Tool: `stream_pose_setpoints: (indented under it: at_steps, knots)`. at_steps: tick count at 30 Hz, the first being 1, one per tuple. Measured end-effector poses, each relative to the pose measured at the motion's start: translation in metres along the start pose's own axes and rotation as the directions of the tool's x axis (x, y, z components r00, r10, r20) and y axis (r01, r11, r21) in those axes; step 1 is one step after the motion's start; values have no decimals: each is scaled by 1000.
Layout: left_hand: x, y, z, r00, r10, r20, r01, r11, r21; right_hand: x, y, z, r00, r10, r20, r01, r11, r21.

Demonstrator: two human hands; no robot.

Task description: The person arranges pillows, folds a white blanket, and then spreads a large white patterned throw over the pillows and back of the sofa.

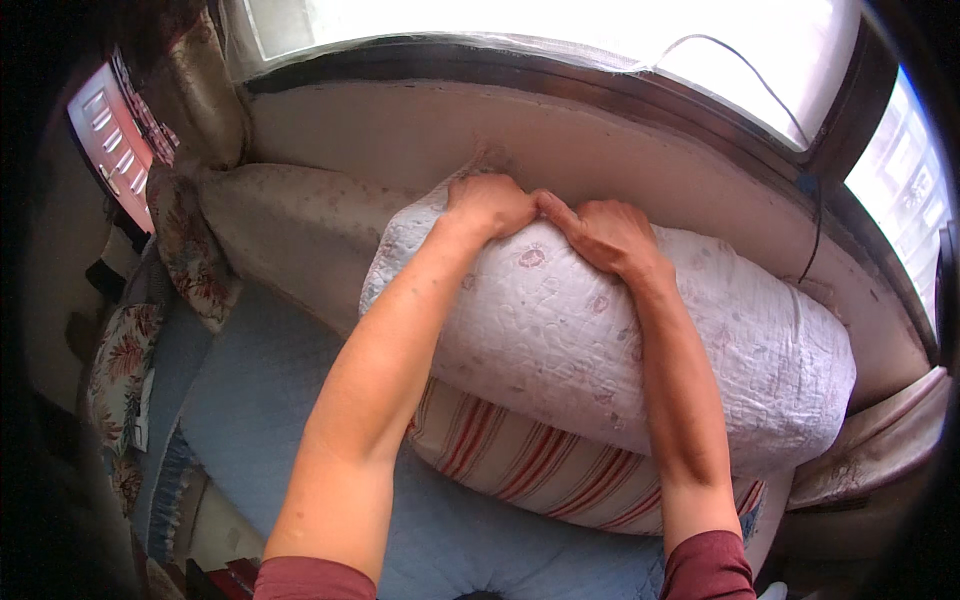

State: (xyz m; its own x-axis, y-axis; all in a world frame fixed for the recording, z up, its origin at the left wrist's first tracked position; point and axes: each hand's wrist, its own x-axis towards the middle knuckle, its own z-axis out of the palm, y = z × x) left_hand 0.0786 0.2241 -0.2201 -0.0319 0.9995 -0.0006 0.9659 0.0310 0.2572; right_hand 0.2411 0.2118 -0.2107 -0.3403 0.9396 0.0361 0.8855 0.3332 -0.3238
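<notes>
A white quilted cover (560,330) with a faint pinkish flower print is draped over a long, bulky shape against the wall under the window. My left hand (492,205) is closed on its far top edge, towards the cover's left end. Beside it my right hand (612,236) grips the same edge, its thumb reaching over to my left hand. The fingertips of both hands are tucked out of sight behind the fabric. Below the cover lies a cushion (530,465) with red and cream stripes, partly hidden by it and by my forearms.
A blue seat cover (270,380) spreads over the sofa. Patterned leaf-print cushions (125,350) stand at the left. The beige wall (360,125) and window frame (560,62) run behind; a dark cable (818,225) hangs at the right above a pale satin cloth (880,440).
</notes>
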Motion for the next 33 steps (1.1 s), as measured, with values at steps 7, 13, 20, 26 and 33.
stream_pose_setpoints:
  at_steps: [7, 13, 20, 26, 33]
  knots:
    - [1, -9, -6, 994, 6, -111, -8, 1000, -25, 7, 2, -3, 998, -58, -11, 57, 998, -21]
    - [26, -47, 8, 991, 56, 122, -11, 941, -337, 9, 17, 8, 970, -175, -168, 193, 977, 97]
    - [40, -83, 23, 977, 3, 211, 132, 773, -621, 16, 9, 15, 984, -153, -86, 160, 984, 79]
    - [3, -47, 9, 942, -136, -306, 185, 974, 134, 14, 17, 12, 993, -26, -116, 27, 1000, 6]
    - [-58, 21, 39, 711, 426, -560, -398, 899, 180, -5, 16, 5, 891, -8, -455, 34, 998, 49]
